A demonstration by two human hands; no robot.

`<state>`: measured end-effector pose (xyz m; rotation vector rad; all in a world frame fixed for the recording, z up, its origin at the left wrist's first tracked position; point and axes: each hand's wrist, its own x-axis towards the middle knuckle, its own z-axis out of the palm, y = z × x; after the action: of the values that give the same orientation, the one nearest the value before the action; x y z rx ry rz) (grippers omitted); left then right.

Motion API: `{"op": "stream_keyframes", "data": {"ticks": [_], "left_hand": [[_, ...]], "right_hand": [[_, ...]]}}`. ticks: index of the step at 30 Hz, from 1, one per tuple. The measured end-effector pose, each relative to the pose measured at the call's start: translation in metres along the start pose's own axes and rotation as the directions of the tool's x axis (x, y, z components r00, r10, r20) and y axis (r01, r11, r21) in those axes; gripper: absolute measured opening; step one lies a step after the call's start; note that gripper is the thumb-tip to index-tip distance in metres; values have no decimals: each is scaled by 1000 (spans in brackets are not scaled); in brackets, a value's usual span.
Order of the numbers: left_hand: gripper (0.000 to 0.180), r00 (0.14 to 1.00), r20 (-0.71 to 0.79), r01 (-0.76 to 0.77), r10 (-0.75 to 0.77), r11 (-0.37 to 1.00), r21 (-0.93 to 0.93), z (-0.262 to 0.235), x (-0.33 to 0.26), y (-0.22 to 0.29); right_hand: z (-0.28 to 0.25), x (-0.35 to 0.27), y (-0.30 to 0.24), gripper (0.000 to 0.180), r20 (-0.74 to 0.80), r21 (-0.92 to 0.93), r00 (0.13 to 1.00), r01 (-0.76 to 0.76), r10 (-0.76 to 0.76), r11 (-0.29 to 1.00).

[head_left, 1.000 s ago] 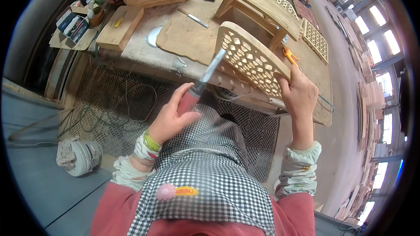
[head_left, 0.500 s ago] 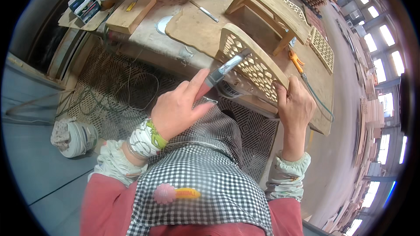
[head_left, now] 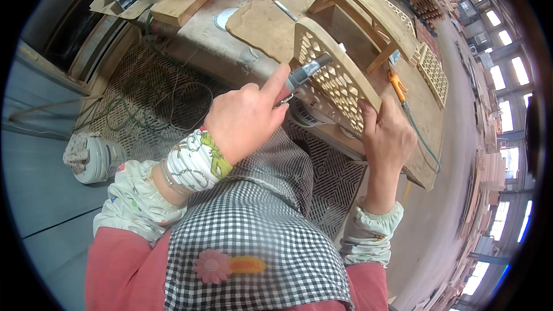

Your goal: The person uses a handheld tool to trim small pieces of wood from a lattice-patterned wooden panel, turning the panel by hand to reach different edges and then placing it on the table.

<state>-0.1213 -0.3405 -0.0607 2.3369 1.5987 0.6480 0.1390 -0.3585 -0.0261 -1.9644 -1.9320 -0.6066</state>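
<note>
My left hand [head_left: 245,120] is closed round a tool with a red and dark grey handle and a shiny metal front end [head_left: 311,68]; its exact kind I cannot make out. The tool's front lies over the face of a pale wooden panel [head_left: 331,43], pierced with many small angular holes and rounded at the top. Whether the tip touches the panel I cannot tell. My right hand [head_left: 389,132] pinches the panel's near right end, thumb on the pierced face. The panel stands tilted on edge at the front of the workbench [head_left: 253,60].
Behind the panel stands a small wooden bench [head_left: 368,8]. An orange air blow gun [head_left: 397,83] with a green hose lies right, near another pierced panel [head_left: 433,75]. A wooden block [head_left: 184,3] and a flat-handled tool [head_left: 280,7] lie farther back. A white bucket [head_left: 95,158] stands left.
My left hand and the tool have moved up and right, farther over the pierced face. My right hand keeps its hold on the panel. The whole view has shifted slightly.
</note>
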Motion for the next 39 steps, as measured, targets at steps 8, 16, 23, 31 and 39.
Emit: {"op": "stream_keyframes", "data": {"ticks": [8,16,23,31,39], "left_hand": [[69,991,124,77,-53,976,-203,-2,-13,-1],[84,893,450,349,20,601,-719,12,-50,-34],[74,907,421,327,21,595,-734,15,-32,-32],[64,864,504,443,26,438,-782,23,-17,-20],[49,776,605,586,178,149,-796,34,-5,-23]], "right_hand": [[8,0,31,38,-7,35,999,-35,35,999],[1,20,65,37,23,132,1000,-2,-1,991],[3,-1,63,38,61,80,998,-13,8,997],[4,-15,54,37,2,58,999,50,-50,997],[3,-17,50,40,32,51,998,47,-49,998]]}}
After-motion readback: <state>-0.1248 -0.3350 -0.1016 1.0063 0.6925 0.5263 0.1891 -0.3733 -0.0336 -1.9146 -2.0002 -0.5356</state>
